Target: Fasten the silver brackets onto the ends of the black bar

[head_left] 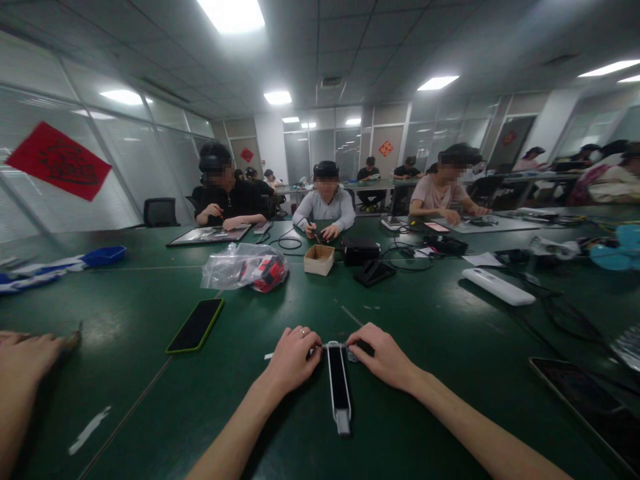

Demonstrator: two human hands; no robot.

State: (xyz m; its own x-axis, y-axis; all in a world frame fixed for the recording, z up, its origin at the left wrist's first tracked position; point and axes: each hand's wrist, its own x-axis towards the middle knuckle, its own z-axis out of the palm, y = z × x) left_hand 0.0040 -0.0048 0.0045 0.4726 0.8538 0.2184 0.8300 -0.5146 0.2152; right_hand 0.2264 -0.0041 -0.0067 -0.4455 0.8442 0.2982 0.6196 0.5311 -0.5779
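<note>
A long, slim device with a black face and a pale frame (339, 383) lies on the green table in front of me, its light grey tip pointing towards me. My left hand (293, 357) has its fingers pinched at the left side of the device's far end. On the opposite side, my right hand (380, 353) pinches the same end with thumb and fingers. A small greyish part (353, 357) shows under the right fingertips. What exactly sits between the fingers is mostly hidden.
A green-edged phone (195, 325) lies left, near another person's hand (30, 357). Beyond are a plastic bag with red items (245, 267), a small open box (319, 260) and a black stand (374, 273). A white device (499, 287), cables and a dark tablet-like slab (585, 400) lie right.
</note>
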